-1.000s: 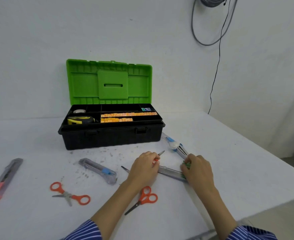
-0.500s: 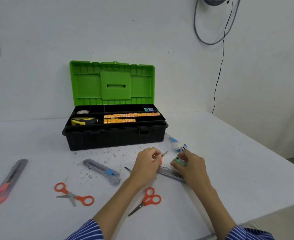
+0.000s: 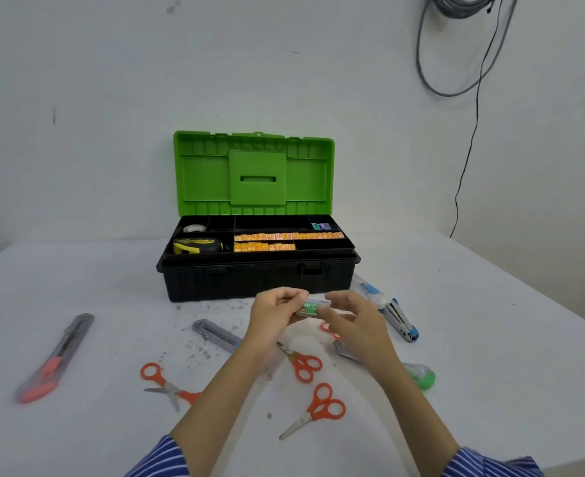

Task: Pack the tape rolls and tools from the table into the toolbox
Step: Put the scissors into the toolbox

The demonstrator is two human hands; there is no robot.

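Both hands are raised just in front of the toolbox (image 3: 256, 280), sharing one small green-labelled box (image 3: 309, 309). The left hand (image 3: 273, 313) pinches its left end with curled fingers; the right hand (image 3: 353, 321) pinches its right end the same way. The little box sits above the table (image 3: 490, 339), touching nothing but the fingers.

The toolbox stands at twelve o'clock from the hands, its green lid (image 3: 255, 175) upright. In its tray, a yellow tape measure (image 3: 198, 245) lies at the left front, a roll of clear tape (image 3: 194, 228) behind it, and rows of orange packets (image 3: 277, 241) fill the middle.

On the table, a red-and-grey utility knife (image 3: 57, 356) lies far out at nine o'clock. A blue-slider knife (image 3: 215, 335) lies just left of the left wrist. Three pairs of orange scissors are scattered at about six: one at seven o'clock (image 3: 167, 387), one under the wrists (image 3: 303, 364), one nearest the sleeves (image 3: 318, 409). At three o'clock lies a blue-tipped stapler (image 3: 399, 320), and a green-ended tool (image 3: 422, 375) at four.
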